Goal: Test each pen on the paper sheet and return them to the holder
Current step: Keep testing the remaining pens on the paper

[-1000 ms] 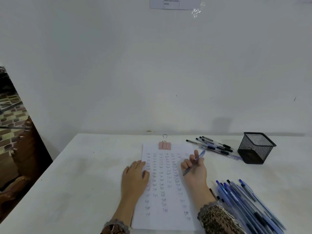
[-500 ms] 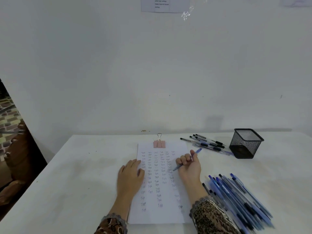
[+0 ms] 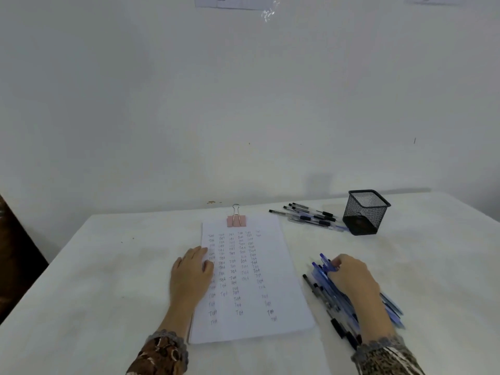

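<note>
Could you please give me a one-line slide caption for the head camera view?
Left hand steadies the clipped paper sheet while right hand rests on the blue pens.

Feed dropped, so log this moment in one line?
left hand: flat on white paper sheet | right hand: on blue pen pile, grip unclear | black mesh holder: looks empty

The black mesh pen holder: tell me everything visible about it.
The black wire-mesh pen holder is a square, open-topped cup with a solid rim and see-through sides. It stands upright on the white table, far right of the written-on paper sheet, near the wall. No pens rise above its rim. A row of clear-barrelled black pens lies just to its left; whether they touch it is unclear. Neither hand touches it.
</note>
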The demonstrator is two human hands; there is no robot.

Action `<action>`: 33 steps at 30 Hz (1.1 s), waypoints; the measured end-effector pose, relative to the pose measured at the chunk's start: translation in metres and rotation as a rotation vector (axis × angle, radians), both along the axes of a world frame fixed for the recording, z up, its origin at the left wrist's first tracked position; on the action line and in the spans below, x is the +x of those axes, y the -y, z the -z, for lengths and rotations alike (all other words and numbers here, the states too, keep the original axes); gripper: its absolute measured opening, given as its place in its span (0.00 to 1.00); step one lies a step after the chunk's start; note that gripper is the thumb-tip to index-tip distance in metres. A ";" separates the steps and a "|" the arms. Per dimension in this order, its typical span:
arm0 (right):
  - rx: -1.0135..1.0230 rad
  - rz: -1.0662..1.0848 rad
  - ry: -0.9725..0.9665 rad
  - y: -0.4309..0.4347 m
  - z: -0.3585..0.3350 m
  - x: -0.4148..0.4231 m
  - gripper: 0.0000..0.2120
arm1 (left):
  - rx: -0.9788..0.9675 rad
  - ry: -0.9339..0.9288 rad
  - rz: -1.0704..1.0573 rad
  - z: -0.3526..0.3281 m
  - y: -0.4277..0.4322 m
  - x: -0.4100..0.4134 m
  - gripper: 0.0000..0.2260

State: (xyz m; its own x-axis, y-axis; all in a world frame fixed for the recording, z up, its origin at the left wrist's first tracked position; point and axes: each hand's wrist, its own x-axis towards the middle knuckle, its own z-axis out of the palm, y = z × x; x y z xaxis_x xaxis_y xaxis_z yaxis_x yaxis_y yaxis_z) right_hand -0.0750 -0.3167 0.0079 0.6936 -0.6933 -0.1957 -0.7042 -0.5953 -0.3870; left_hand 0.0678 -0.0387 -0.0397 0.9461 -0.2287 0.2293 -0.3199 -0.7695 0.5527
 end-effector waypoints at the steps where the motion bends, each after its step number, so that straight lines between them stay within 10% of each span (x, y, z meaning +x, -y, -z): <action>1: 0.003 -0.005 -0.003 0.000 -0.001 -0.001 0.12 | 0.002 -0.009 0.001 0.000 0.000 0.000 0.19; 33: -0.550 -0.411 -0.068 0.048 0.007 0.130 0.16 | 0.071 -0.008 0.005 0.005 -0.001 0.005 0.24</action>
